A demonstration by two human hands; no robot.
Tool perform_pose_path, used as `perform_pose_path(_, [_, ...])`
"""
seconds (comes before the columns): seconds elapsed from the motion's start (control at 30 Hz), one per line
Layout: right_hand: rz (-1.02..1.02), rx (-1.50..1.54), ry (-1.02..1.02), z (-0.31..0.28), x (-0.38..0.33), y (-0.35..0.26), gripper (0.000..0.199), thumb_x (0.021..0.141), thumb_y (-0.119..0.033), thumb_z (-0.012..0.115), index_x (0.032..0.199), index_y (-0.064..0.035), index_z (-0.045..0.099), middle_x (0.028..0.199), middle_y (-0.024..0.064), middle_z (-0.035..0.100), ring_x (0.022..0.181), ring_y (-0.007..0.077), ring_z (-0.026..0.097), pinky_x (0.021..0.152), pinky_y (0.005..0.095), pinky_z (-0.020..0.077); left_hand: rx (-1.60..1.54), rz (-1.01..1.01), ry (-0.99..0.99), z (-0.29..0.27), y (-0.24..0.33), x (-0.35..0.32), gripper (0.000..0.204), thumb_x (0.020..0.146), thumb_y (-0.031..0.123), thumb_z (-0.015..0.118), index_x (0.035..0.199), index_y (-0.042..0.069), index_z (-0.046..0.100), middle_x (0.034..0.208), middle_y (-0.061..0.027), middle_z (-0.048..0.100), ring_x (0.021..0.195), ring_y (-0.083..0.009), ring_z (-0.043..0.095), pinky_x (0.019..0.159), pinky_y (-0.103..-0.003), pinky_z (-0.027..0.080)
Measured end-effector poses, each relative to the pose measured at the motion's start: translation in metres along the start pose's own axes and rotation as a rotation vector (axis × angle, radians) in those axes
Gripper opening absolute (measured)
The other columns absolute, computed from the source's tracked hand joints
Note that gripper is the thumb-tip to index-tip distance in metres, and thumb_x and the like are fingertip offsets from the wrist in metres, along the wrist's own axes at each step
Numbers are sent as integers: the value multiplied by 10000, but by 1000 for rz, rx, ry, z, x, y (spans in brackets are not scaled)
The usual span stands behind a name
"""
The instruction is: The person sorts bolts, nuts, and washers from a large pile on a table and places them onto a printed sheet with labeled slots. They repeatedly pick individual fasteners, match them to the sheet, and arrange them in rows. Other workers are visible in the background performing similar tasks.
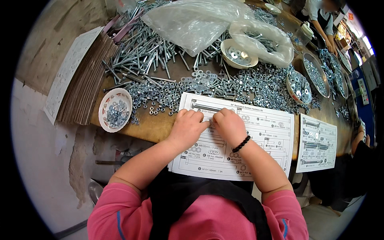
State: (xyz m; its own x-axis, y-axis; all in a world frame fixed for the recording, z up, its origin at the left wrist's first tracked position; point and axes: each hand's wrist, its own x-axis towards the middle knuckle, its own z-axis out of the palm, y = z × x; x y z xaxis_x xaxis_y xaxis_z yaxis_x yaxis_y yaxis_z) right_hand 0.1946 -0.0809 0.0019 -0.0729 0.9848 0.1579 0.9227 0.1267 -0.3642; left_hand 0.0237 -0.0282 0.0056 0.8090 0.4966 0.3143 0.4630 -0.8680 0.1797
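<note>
The left hand and the right hand lay knuckles-up and close together on a white printed sheet, fingers curled and fingertips meeting near the sheet's upper left part. Something small seemed pinched between them, but the fingers hid it, so I could not tell what, if anything, either hand held. A black bead bracelet circled the right wrist.

By my reading, a small piece was being set onto its drawn place on the sheet; the next move would call for a fine pinch and careful aim at one outline.

Just beyond the sheet, loose nuts and washers covered the tabletop, with long bolts farther back. A white bowl of nuts stood left, a second sheet right.
</note>
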Motion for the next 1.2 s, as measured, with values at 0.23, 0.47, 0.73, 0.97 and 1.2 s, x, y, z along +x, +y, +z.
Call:
perform_pose_path(0.23, [-63,-70,-69,-13,-21,-1,204,741,-115,577,936,-114,636,801,77,541,807,252,566,674,351,490,-2,4,-4,1,-1,-3,210,752,152,528,906,191,665,826,7,520,839,-174,507,811,-372,323])
perform_pose_path(0.47, [-68,-46,-96,-19,-24,-3,213,774,-129,589,980,-129,644,795,94,557,786,274,558,655,379,471,-32,-9,-16,0,-2,-2,216,747,135,533,911,187,663,823,13,517,832,-173,506,805,-373,321])
perform_pose_path(0.73, [-75,-16,277,-61,60,60,130,760,-121,598,882,-102,641,788,91,579,758,279,575,658,388,476,-163,-160,181,-12,-20,-11,221,720,74,602,918,144,671,784,1,558,789,-192,526,764,-359,340])
perform_pose_path(0.97, [238,-218,92,-65,155,121,240,786,-250,593,962,-103,662,963,146,622,922,317,586,803,395,479,-232,-265,268,0,-37,-40,205,716,53,621,908,113,662,777,-15,555,769,-209,523,753,-354,351])
perform_pose_path(1.2, [485,-384,-239,-55,200,121,326,790,-264,594,1052,-75,633,1082,144,619,995,292,592,857,374,478,-250,-297,303,5,-40,-51,230,709,54,623,931,106,657,813,-22,567,776,-224,523,766,-356,356])
